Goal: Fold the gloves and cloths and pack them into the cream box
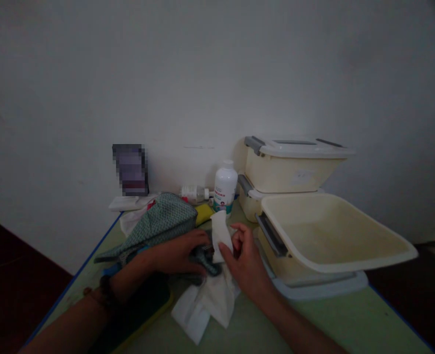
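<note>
At the near middle of the pale green table (350,319), the right hand (245,263) pinches a folded white wipe (221,233) between thumb and fingertips, holding the soft, narrow strip upright. Just left of it, the left hand (182,253) lies over a dark object (206,258). Dim light hides the object's shape, and I cannot tell whether the fingers clasp it or only rest there. Behind that hand a grey-green patterned cloth (162,221) humps up, partly covering a yellow item (204,213). A crumpled white sheet (206,302) spreads below both hands. Farther off stand a smooth white bottle (225,186) and a small clear bottle (194,192) on its side. At right an open cream plastic tub (331,231) with a grey handle tilts over a lid, with a lidded tub (295,164) stacked behind
</note>
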Demonstrator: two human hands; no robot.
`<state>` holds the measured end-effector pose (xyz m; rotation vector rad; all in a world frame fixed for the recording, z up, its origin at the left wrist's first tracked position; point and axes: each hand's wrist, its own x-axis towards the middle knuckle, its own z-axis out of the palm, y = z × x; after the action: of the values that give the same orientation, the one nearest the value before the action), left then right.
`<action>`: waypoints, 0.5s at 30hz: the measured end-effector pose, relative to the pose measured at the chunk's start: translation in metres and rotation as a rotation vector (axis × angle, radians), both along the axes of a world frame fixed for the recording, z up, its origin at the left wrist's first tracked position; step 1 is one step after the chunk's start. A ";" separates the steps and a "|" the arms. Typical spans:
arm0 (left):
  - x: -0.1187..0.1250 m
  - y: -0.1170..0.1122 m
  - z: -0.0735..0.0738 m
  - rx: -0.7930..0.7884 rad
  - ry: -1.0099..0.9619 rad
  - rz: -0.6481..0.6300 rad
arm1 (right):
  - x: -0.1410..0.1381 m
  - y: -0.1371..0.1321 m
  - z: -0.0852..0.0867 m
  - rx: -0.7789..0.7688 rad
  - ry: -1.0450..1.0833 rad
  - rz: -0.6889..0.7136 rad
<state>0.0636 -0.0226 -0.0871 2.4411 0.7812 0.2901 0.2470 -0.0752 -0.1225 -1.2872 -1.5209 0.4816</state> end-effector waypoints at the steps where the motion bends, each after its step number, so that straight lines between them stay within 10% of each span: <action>1: 0.001 0.001 0.001 0.038 0.017 0.024 | 0.000 0.000 -0.001 -0.008 0.011 0.014; 8: -0.009 0.007 0.026 0.225 -0.002 0.244 | 0.008 -0.012 0.021 0.129 -0.326 0.210; 12: -0.013 -0.010 0.044 0.101 0.170 0.129 | 0.017 -0.021 0.030 -0.004 -0.591 0.598; 15: -0.006 -0.029 0.046 -0.060 0.390 0.019 | 0.020 -0.020 0.030 -0.031 -0.698 0.599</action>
<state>0.0576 -0.0513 -0.0411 2.4648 0.9589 -0.2090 0.2673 -0.0956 -0.0929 -1.0510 -2.5221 0.4468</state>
